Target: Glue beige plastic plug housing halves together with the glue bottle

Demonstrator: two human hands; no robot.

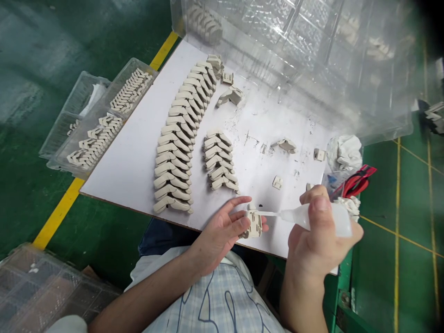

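My left hand [222, 231] is closed round a small beige plastic part [255, 224] with slots, near the table's front edge. In my right hand [317, 231] is a white squeeze bottle [300, 215], tipped sideways. Its thin nozzle points left and its tip meets the upper edge of the beige part, though I cannot tell whether they touch. Beyond my left hand lies a short row of nested angled beige pieces [219, 159]. A longer curved row of the same kind [176, 138] stretches away on the left.
Loose beige pieces [285, 145] lie scattered on the white tabletop [256, 115]. A large clear plastic divided tray [294, 60] covers the back. Crumpled white tissue [345, 152] and red-handled pliers [357, 182] sit at the right. Clear boxes of small pieces [93, 138] stand left.
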